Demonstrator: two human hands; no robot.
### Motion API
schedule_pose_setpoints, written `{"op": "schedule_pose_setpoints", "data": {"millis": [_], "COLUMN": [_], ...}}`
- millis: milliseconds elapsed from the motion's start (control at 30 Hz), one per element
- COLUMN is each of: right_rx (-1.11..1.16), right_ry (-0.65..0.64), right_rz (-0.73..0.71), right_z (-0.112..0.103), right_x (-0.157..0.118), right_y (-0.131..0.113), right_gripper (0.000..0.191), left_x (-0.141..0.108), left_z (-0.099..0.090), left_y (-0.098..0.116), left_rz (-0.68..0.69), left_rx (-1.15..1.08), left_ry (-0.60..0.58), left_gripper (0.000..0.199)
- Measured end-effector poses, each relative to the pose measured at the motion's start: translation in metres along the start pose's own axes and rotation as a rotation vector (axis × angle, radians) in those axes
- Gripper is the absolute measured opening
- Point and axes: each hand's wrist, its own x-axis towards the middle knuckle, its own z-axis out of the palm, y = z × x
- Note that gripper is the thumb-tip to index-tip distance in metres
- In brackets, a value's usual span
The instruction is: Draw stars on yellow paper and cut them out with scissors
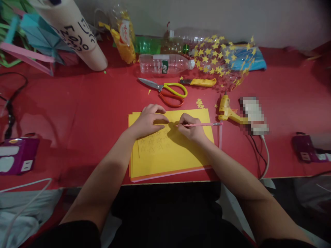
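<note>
A pink pencil [204,124] is gripped in my right hand [191,126], its tip down near the yellow paper and its eraser end pointing right. My left hand [150,120] lies flat on the paper with fingers spread, holding nothing. Under both hands is a stack of yellow sheets [176,163], with orange and pink edges showing at the bottom. A smaller yellow piece [152,154] on top bears several rows of pencil-drawn stars. My left hand covers part of these rows.
Beyond the paper lie scissors [161,88], a yellow utility knife [203,82] and small cut stars [199,103]. A yellow glue gun [226,110] and a blurred phone with a cable [256,115] are at right. Plastic bottles [157,64] line the back; a white tumbler [85,44] stands left.
</note>
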Motion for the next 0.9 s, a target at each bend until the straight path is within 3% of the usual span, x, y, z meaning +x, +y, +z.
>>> {"op": "schedule_pose_setpoints", "data": {"millis": [900], "right_rx": [0.015], "right_ry": [-0.047], "right_rz": [-0.007], "right_z": [0.0042], "right_x": [-0.0037], "right_y": [-0.0008], "right_gripper": [0.017], "left_x": [-0.0003], "left_z": [0.0014], "left_y": [-0.0006], "left_rz": [0.018], "left_rx": [0.006], "left_ry": [0.026], "left_gripper": [0.020]}}
